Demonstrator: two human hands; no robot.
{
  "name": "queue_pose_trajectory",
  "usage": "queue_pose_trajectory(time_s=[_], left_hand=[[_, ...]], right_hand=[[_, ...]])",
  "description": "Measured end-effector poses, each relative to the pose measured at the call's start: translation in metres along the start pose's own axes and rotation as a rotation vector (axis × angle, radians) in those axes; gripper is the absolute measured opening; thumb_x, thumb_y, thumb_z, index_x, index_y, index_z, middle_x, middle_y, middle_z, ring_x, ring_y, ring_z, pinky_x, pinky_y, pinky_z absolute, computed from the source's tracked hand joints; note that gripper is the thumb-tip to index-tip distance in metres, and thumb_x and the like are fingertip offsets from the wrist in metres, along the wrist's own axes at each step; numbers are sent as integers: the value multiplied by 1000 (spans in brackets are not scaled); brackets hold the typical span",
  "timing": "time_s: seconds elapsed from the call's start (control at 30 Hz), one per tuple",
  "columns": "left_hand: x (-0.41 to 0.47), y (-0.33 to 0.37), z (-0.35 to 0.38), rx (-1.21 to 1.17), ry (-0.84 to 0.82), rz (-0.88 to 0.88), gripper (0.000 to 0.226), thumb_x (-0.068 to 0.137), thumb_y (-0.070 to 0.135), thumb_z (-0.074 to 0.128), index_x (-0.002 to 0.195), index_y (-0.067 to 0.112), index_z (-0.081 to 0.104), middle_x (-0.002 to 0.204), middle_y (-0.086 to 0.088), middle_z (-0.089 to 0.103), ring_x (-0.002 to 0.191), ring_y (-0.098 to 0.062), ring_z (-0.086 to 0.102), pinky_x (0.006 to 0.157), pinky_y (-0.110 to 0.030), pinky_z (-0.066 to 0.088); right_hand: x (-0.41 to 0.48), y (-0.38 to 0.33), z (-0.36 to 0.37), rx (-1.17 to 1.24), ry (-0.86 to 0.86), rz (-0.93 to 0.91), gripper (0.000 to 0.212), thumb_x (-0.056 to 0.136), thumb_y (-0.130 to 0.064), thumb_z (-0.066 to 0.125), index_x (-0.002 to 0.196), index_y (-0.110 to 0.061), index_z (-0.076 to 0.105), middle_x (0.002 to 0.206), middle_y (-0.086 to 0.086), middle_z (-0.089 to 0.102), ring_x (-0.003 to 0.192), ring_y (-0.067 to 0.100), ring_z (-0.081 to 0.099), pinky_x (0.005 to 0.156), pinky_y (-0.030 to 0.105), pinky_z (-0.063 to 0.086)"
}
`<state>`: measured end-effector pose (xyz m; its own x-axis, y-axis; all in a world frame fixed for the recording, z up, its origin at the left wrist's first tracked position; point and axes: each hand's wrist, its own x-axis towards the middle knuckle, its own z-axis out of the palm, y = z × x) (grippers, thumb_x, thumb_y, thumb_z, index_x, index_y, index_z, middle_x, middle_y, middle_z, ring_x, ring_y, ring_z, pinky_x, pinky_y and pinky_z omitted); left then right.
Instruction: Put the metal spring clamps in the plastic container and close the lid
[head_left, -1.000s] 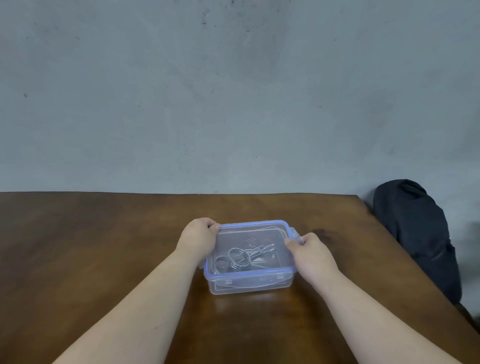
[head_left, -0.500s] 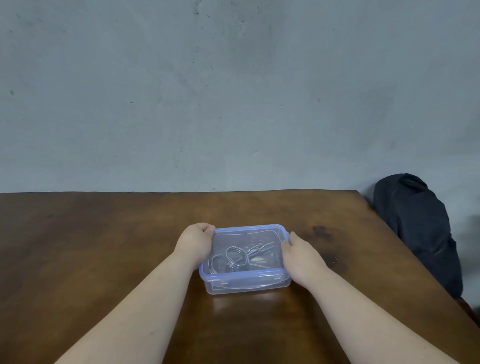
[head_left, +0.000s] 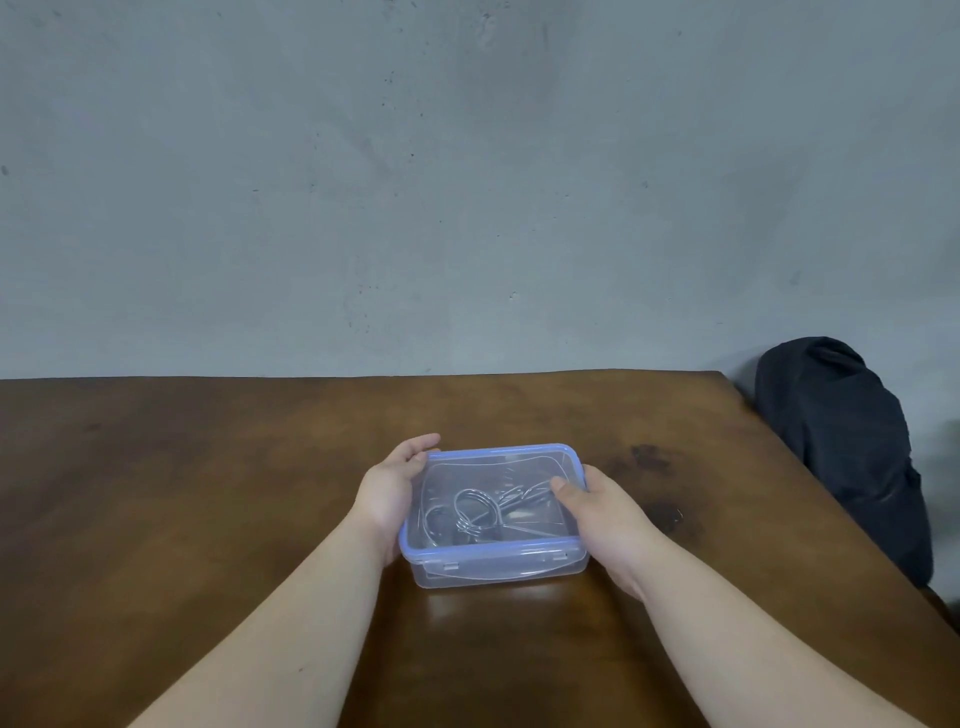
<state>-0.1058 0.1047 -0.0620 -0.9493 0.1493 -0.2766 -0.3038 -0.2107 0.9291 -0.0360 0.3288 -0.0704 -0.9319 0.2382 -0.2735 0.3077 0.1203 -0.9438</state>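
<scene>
Two hands on one box, and here is where it can slip. Your lid (head_left: 493, 462) sits on the container (head_left: 498, 569) with the blue rim all round, but I judge the side flaps are the risk: if one is only half pressed, the lid will look shut and pop when lifted. I cannot tell from here whether the side latches are snapped; your palms cover both ends. The near flap looks folded down.

Second risk: the clamps (head_left: 475, 512) lie tangled in the middle of the box, coils and wire arms showing through the clear lid. If an arm stands proud, the lid will bow and a latch may spring.

Third: press harder on one side than the other and the box could skid on the smooth desk (head_left: 208, 493).

Now your pose. Left hand (head_left: 389, 488) cups the left end, fingers curled round the far left corner, palm against the wall. Right hand (head_left: 597, 512) wraps the right end, thumb laid on top of the lid, fingers hidden down the side. Both are closed on the box, forearms angled in from the near edge. The dark bag (head_left: 841, 447) off the desk's right edge is well apart.
</scene>
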Motion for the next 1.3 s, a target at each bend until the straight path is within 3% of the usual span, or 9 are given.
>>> queue_pose_trajectory(time_s=[0.13, 0.2, 0.27, 0.37, 0.5, 0.83, 1.0, 1.17, 1.3], left_hand=[[5, -2, -3, 125, -13, 56, 31, 98, 3, 49, 120, 20, 62, 120, -15, 66, 91, -26, 68, 76, -36, 55], [11, 1, -11, 577, -37, 275, 28, 98, 14, 56, 120, 31, 59, 141, -7, 53, 117, -18, 56, 98, -36, 46], [12, 11, -15, 1011, -219, 453, 53, 90, 46, 62, 139, 31, 47, 155, 6, 34, 140, -11, 32, 118, -38, 27], [10, 32, -5, 1530, -519, 460, 121, 60, 88, 56, 155, 24, 20, 161, 4, 22, 147, -14, 16, 122, -41, 15], [6, 43, 10, 1897, -626, 364, 138, 55, 89, 59, 155, 22, -9, 166, -4, 3, 151, -24, -1, 123, -49, -2], [-8, 43, 30, 2049, -603, 315, 132, 60, 71, 67, 154, 24, -14, 157, -8, 17, 143, -32, 17, 117, -49, 25], [-5, 40, 27, 2009, -586, 351, 131, 58, 72, 66, 154, 27, -12, 153, -8, 20, 139, -31, 20, 116, -48, 26], [-12, 40, 19, 1945, -563, 334, 138, 63, 77, 67, 153, 15, -17, 165, -6, -17, 151, -24, -17, 123, -43, -3], [-17, 38, 12, 1902, -480, 269, 147, 58, 85, 64, 151, 11, -22, 160, -9, -31, 146, -23, -29, 123, -47, -3]], right_hand=[[0, 1, -5, -202, -13, -51, 51, 102, -45, 50, 149, -30, 39, 147, -8, 55, 130, 22, 57, 111, 48, 44], [-2, -5, -11, -559, -47, -210, 90, 96, -58, 52, 160, -25, -1, 169, -6, -4, 155, 19, 1, 125, 44, 14], [-5, -13, -16, -919, -156, -426, 119, 80, -77, 56, 157, -24, -16, 160, -9, -33, 147, 11, -31, 125, 43, -5], [-2, -28, -23, -1265, -331, -504, 141, 60, -86, 63, 156, -25, -21, 160, -6, -35, 144, 12, -38, 123, 45, -13], [5, -47, -20, -1432, -457, -452, 142, 62, -81, 69, 155, -27, -23, 164, -2, -31, 146, 15, -34, 122, 48, -13], [10, -58, -2, -1528, -430, -489, 126, 65, -67, 69, 156, -32, -12, 161, 4, 11, 146, 27, 11, 116, 51, 27], [9, -56, -2, -1479, -417, -483, 124, 66, -62, 72, 156, -34, -10, 164, 3, 7, 149, 28, 6, 119, 52, 23], [6, -46, -6, -1379, -386, -492, 141, 60, -81, 69, 157, -21, -14, 168, -2, -2, 152, 20, -4, 123, 49, 19], [-2, -42, -10, -1252, -380, -416, 147, 58, -87, 67, 156, -21, -20, 166, -7, -23, 150, 12, -24, 123, 41, 4]])
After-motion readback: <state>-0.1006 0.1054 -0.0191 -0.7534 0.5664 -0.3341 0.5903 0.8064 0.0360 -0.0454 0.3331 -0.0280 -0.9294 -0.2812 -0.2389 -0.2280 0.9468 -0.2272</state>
